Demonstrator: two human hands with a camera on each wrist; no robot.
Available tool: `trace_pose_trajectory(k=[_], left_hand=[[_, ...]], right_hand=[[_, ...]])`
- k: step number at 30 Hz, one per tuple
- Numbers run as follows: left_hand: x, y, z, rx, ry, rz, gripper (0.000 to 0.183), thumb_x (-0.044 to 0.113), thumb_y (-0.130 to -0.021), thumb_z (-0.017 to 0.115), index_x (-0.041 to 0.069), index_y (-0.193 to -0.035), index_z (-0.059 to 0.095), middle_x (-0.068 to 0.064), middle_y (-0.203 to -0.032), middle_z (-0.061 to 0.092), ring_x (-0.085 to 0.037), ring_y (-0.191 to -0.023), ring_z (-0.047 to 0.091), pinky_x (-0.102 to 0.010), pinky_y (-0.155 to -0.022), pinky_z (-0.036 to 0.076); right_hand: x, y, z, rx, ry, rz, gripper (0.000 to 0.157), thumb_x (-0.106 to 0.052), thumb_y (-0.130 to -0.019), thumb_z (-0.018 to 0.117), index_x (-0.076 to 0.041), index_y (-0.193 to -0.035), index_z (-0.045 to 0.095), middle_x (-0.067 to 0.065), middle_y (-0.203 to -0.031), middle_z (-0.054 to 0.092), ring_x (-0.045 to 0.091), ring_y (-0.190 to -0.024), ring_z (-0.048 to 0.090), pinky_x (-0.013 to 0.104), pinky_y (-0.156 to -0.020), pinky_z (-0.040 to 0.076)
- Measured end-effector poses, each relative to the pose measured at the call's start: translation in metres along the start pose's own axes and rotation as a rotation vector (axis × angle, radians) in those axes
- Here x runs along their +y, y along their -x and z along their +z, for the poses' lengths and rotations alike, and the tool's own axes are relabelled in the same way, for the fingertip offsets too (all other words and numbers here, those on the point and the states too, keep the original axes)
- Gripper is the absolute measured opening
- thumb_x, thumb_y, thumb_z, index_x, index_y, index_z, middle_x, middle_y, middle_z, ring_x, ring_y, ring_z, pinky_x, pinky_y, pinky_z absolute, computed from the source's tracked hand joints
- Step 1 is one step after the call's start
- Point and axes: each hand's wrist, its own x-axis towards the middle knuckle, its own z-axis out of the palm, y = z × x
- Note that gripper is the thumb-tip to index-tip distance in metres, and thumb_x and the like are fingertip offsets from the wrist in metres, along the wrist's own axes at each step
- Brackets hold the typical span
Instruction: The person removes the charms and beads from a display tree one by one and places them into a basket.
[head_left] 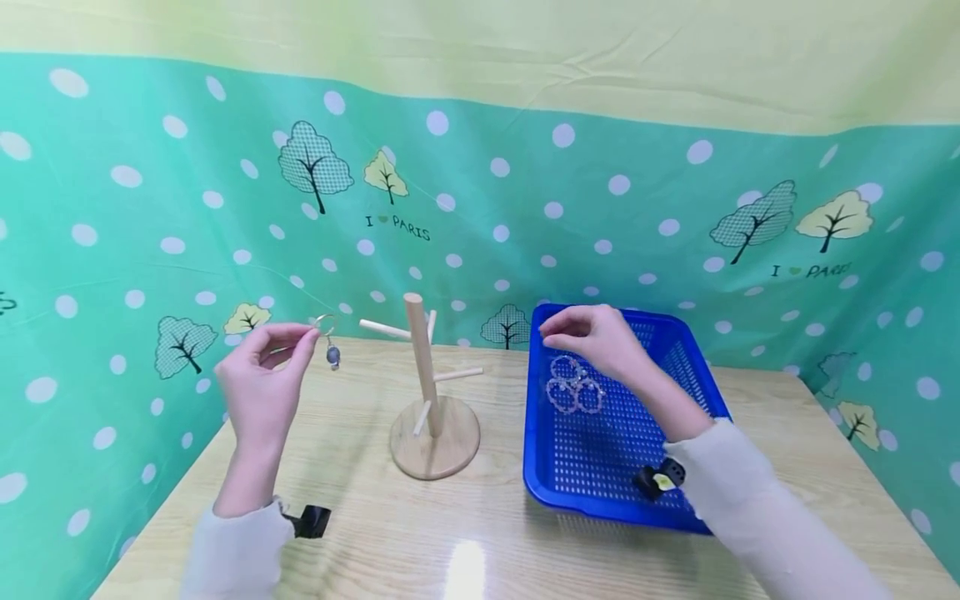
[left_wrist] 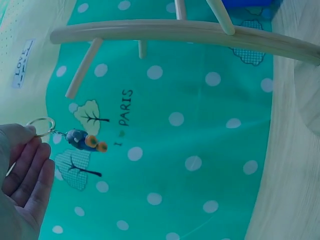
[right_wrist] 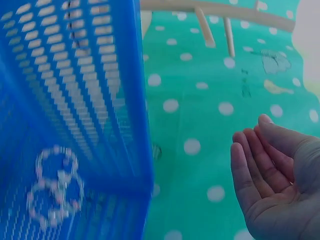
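Observation:
My left hand [head_left: 262,379] pinches the metal ring of a keychain [head_left: 333,357] between thumb and forefinger, left of the wooden peg stand [head_left: 423,367]. In the left wrist view, the keychain's charm [left_wrist: 80,139] is a small dark blue figure with orange parts, hanging from a short chain. Over the left rim of the blue basket [head_left: 533,417] hovers my right hand [head_left: 600,342], its fingers loosely bent and holding nothing. Several beaded bracelets [head_left: 590,407], pale pink and clear, lie together inside the basket below that hand.
The stand's round base [head_left: 450,458] rests on the light wood table [head_left: 337,467], and several pegs stick out from its post at different heights. A green dotted cloth [head_left: 480,200] with tree prints hangs behind and at the sides.

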Motion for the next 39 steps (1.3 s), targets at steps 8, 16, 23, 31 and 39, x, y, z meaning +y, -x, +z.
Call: trace_pose_trajectory(k=[8, 16, 23, 31, 39], left_hand=[[0.018, 0.0, 0.002, -0.011, 0.0, -0.009, 0.017, 0.01, -0.086, 0.078, -0.004, -0.095, 0.074, 0.031, -0.083, 0.065, 0.008, -0.077, 0.068, -0.007, -0.077, 0.053], [0.036, 0.005, 0.013, -0.053, 0.105, 0.018, 0.013, 0.004, -0.085, 0.078, -0.005, -0.093, 0.074, 0.028, -0.082, 0.068, 0.005, -0.077, 0.069, -0.01, -0.077, 0.055], [0.053, 0.013, 0.031, -0.11, 0.189, 0.054, 0.01, 0.002, -0.084, 0.078, -0.004, -0.092, 0.074, 0.019, -0.083, 0.071, 0.002, -0.079, 0.07, -0.012, -0.078, 0.056], [0.068, 0.025, 0.053, -0.208, 0.246, 0.095, 0.006, -0.001, -0.085, 0.076, -0.003, -0.09, 0.073, 0.005, -0.085, 0.075, 0.0, -0.078, 0.07, -0.015, -0.078, 0.058], [0.072, 0.04, 0.076, -0.316, 0.266, 0.099, 0.008, -0.003, -0.083, 0.077, -0.002, -0.089, 0.073, -0.016, -0.087, 0.075, 0.002, -0.079, 0.068, -0.017, -0.077, 0.058]], right_hand=[[0.02, 0.026, -0.052, 0.069, 0.071, 0.031, 0.028, -0.025, -0.095, 0.069, -0.006, -0.116, 0.072, 0.013, -0.115, 0.074, 0.015, -0.104, 0.071, 0.02, -0.087, 0.056], [0.043, 0.059, -0.094, 0.155, 0.117, 0.062, 0.035, -0.031, -0.097, 0.067, -0.007, -0.122, 0.07, 0.016, -0.12, 0.071, -0.019, -0.092, 0.059, 0.004, -0.08, 0.047], [0.071, 0.09, -0.118, 0.165, 0.142, 0.132, 0.046, -0.037, -0.096, 0.066, -0.007, -0.131, 0.064, -0.023, -0.111, 0.068, -0.025, -0.094, 0.055, 0.002, -0.079, 0.044], [0.11, 0.12, -0.124, 0.137, 0.139, 0.194, 0.051, -0.036, -0.097, 0.065, -0.005, -0.138, 0.058, -0.041, -0.106, 0.055, -0.026, -0.096, 0.053, 0.002, -0.076, 0.044], [0.145, 0.147, -0.108, 0.158, 0.106, 0.194, 0.053, -0.03, -0.096, 0.068, 0.002, -0.137, 0.056, -0.024, -0.119, 0.064, -0.027, -0.099, 0.051, 0.001, -0.077, 0.046]])
